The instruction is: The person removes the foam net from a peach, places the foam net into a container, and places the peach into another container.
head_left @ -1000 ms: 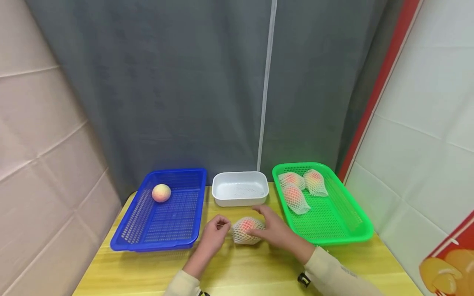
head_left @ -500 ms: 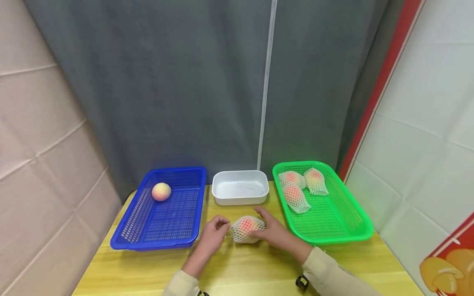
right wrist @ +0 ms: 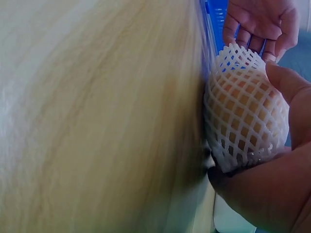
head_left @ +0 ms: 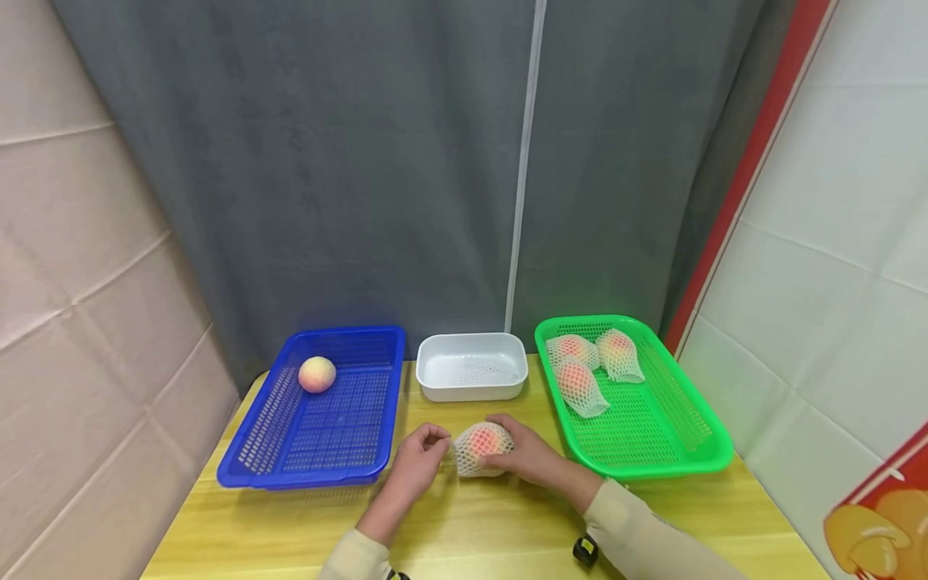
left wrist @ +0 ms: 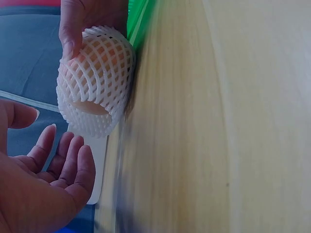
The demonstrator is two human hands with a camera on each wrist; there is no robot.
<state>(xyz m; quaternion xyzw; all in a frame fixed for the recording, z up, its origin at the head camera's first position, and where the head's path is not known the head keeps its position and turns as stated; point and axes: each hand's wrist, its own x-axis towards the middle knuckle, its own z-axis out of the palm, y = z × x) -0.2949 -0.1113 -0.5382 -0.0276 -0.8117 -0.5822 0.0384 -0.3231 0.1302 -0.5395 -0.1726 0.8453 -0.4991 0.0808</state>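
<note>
Netted peach (head_left: 480, 448) before white tray (head_left: 471, 393), gripped by right hand (head_left: 532, 455); left hand (head_left: 419, 459) relaxed, holding nothing. Likely light, bruisable; cup its middle.

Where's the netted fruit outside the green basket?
In the head view's lower centre, the right hand holds the netted fruit, in front of the white tray.

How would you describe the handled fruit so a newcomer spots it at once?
On the wooden table, look between the blue basket and the green basket. On the near side of the white tray, the right hand grips a pinkish-yellow fruit in white netting. It is the only netted fruit outside the green basket.
</note>
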